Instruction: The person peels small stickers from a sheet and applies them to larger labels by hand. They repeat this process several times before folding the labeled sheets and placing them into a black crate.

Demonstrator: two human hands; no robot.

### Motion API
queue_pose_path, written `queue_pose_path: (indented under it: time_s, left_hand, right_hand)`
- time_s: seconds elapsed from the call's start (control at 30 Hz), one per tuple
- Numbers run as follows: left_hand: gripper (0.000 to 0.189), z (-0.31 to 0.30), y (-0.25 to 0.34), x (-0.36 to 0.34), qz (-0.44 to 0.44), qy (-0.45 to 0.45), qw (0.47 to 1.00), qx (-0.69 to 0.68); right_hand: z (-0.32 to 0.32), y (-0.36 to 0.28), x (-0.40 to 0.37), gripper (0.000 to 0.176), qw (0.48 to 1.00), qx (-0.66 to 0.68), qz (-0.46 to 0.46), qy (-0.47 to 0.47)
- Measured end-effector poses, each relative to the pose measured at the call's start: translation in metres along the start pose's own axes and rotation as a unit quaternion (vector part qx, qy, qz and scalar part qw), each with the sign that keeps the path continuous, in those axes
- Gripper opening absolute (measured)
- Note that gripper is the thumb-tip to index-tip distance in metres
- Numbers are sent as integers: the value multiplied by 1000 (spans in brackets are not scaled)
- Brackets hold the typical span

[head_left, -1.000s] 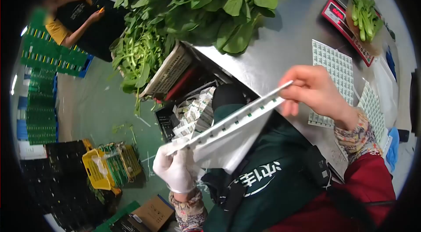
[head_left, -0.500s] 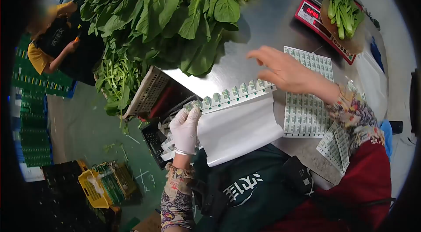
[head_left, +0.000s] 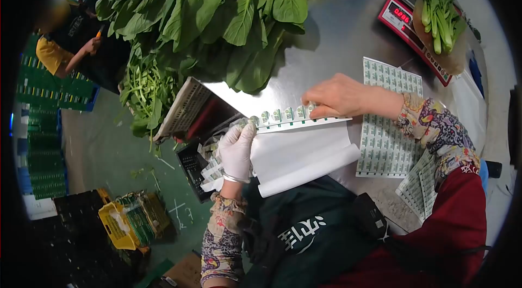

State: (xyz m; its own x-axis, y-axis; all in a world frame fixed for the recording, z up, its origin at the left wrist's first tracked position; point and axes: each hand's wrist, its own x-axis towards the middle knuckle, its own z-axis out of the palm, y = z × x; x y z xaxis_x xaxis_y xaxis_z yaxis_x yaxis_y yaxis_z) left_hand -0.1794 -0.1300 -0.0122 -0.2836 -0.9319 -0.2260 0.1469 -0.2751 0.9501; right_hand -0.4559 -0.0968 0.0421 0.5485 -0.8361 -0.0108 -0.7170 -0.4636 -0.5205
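Fingers of the gloved left hand curl closed around the near end of a label strip, the forearm rising from below the worktop edge. White backing paper droops under the strip. The bare right hand reaches in palm down, its grip pinched on the strip's far end. Beyond lie label sheets, leafy greens and a scale.

White label sheet, overhanging table edge.
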Motion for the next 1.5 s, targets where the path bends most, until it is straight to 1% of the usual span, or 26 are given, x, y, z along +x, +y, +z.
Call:
queue_pose_path:
  time_s: [0.1, 0.13, 0.27, 0.33, 0.43, 0.47, 0.57, 0.7, 0.73, 0.83, 0.93, 1.03, 1.07, 1.1, 1.13, 1.17, 1.2, 1.23, 1.27, 1.3, 1.37, 1.4, 1.43, 1.5]
  left_hand:
    - [11, 5, -1, 1, 7, -3, 1000, 19]
    - [11, 7, 1, 0, 4, 3, 999, 32]
    - [14, 8, 1, -5, -10, 7, 999, 50]
    - [16, -2, -8, 0, -21, -3, 997, 72]
    - [16, 0, -6, -3, -11, 9, 998, 65]
    - [14, 6, -3, -4, -23, 25, 999, 31]
    - [12, 6, -6, -4, -18, 14, 1000, 21]
    - [12, 9, -2, -4, -9, 17, 999, 26]
    - [13, 4, -4, -3, -4, 0, 999, 41]
    - [14, 6, -5, -3, -20, 8, 999, 39]
    - [15, 6, -8, -1, -39, -3, 997, 66]
    - [16, 16, -8, 0, -54, -5, 996, 73]
    - [18, 27, -7, -2, -53, 30, 998, 31]
    - [21, 27, -11, 0, -40, 27, 998, 45]
    - [22, 23, -20, 3, -35, 10, 997, 66]
    - [25, 20, -27, 5, -31, -6, 996, 88]
    - [27, 21, -30, 3, -20, -22, 998, 47]
    - [32, 24, -32, 5, 13, -24, 1000, -4]
    - [35, 22, -28, 3, 37, 0, 998, 60]
    - [38, 20, -18, 0, 59, 26, 990, 126]
    - [42, 4, -12, -2, 86, 56, 988, 115]
    - [45, -4, -3, -8, 65, 63, 994, 57]
    - [49, -17, -2, -8, 92, 89, 990, 66]
    - [53, -31, 16, -22, 84, 127, 988, 7]
  right_hand:
    - [6, -4, -4, 33, 997, 38, 66, 26]
    - [5, -7, -4, 36, 997, 25, 69, 17]
    - [13, -3, -5, 40, 999, -24, 36, 20]
    - [14, -2, -4, 40, 997, -64, 11, 34]
    - [9, 1, -2, 39, 994, -60, -21, 88]
    - [7, 2, -2, 41, 996, -56, -11, 71]
    - [5, 0, 2, 42, 998, -53, 11, 21]
    - [16, 4, 3, 41, 998, -62, -7, 3]
    - [20, 7, 3, 35, 998, -57, -29, 25]
    - [24, 11, 1, 26, 996, -42, -64, 40]
    - [21, 10, -1, 24, 991, -10, -106, 81]
    - [16, 17, -9, 19, 983, 12, -121, 138]
    - [13, 19, -12, 19, 979, 33, -84, 184]
    - [10, 21, -16, 19, 971, 54, -48, 230]
    - [5, 21, -17, 19, 958, 75, -13, 275]
    - [-2, 17, -19, 19, 927, 236, 81, 281]
    - [-15, 8, -22, 20, 861, 390, 173, 277]
    - [-25, 0, -23, 20, 765, 529, 258, 262]
    - [-25, -9, -18, 25, 733, 563, 261, 277]
    - [-26, -18, -16, 26, 720, 583, 269, 262]
    - [-24, -36, -8, 30, 693, 624, 279, 227]
    - [-16, -41, -4, 34, 710, 617, 274, 200]
    - [-8, -50, 3, 34, 685, 663, 243, 180]
    - [8, -75, 16, 36, 624, 746, 187, 135]
